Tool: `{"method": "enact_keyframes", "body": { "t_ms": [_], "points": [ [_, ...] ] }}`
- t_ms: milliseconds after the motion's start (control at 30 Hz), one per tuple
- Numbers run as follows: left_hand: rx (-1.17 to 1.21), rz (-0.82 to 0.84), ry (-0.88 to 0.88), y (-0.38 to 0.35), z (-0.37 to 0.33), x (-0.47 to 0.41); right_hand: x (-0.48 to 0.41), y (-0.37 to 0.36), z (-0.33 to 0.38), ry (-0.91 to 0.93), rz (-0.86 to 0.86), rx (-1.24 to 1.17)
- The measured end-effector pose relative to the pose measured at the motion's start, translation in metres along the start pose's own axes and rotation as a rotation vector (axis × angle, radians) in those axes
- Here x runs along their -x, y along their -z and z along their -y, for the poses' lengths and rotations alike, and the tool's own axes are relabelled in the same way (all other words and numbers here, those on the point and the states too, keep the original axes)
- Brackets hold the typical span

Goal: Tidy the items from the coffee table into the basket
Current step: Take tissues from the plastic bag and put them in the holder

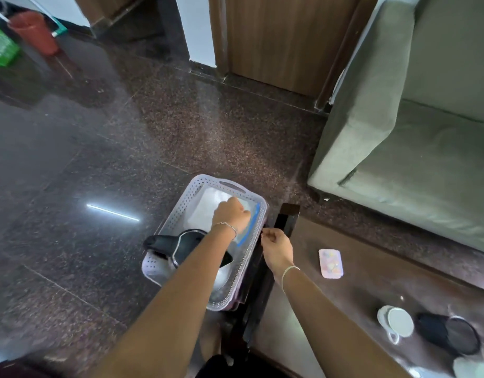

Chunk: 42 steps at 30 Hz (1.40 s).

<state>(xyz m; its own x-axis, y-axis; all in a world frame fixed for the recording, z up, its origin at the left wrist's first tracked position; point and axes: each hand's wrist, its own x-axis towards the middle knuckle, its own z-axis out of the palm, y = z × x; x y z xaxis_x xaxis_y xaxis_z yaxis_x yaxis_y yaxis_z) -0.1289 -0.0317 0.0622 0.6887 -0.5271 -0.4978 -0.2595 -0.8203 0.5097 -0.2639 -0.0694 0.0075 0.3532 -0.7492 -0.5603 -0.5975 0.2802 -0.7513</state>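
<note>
A pale lilac perforated basket (178, 203) stands on the floor beside the dark coffee table (371, 268). Inside it lie a black-handled steel kettle (180, 246) and a clear zip bag with a blue seal (251, 227) over something white. My left hand (231, 214) reaches into the basket, fingers closed on the zip bag. My right hand (276, 245) hovers at the basket's right rim by the table's edge, fingers curled with nothing visible in them. On the table remain a pastel pink card-like case (330, 263), a white cup (396, 321) on its side and a black strainer (453, 336).
A grey-green sofa (412, 132) stands right of the table. Polished dark stone floor spreads to the left. A red bucket (35, 31) and a green box (1, 47) sit far back left; a wooden door (284, 36) is straight ahead. Another white item (472, 369) lies at the table's near edge.
</note>
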Motion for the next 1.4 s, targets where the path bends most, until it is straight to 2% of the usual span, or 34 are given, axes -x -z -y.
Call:
{"method": "enact_keyframes", "body": {
  "t_ms": [200, 400, 767, 933, 1200, 1400],
  "points": [
    [-0.201, 0.098, 0.177, -0.048, 0.0, -0.037, -0.051, 0.006, -0.012, -0.022, 0.092, 0.051],
    [-0.392, 0.143, 0.244, -0.079, 0.01, -0.062, -0.084, -0.008, -0.023, -0.051, 0.169, 0.079],
    [-0.612, 0.188, 0.215, -0.101, 0.029, -0.075, -0.098, -0.027, -0.025, -0.065, 0.145, 0.113],
    [-0.633, 0.218, 0.202, -0.097, 0.03, -0.077, -0.101, -0.029, -0.028, -0.1, 0.156, 0.065],
    [-0.583, 0.095, 0.163, -0.064, 0.012, -0.069, -0.089, -0.025, -0.017, -0.127, 0.179, 0.09],
    [-0.536, -0.022, 0.092, -0.027, -0.007, -0.045, -0.064, -0.011, 0.007, -0.035, 0.137, 0.123]
  ]
}}
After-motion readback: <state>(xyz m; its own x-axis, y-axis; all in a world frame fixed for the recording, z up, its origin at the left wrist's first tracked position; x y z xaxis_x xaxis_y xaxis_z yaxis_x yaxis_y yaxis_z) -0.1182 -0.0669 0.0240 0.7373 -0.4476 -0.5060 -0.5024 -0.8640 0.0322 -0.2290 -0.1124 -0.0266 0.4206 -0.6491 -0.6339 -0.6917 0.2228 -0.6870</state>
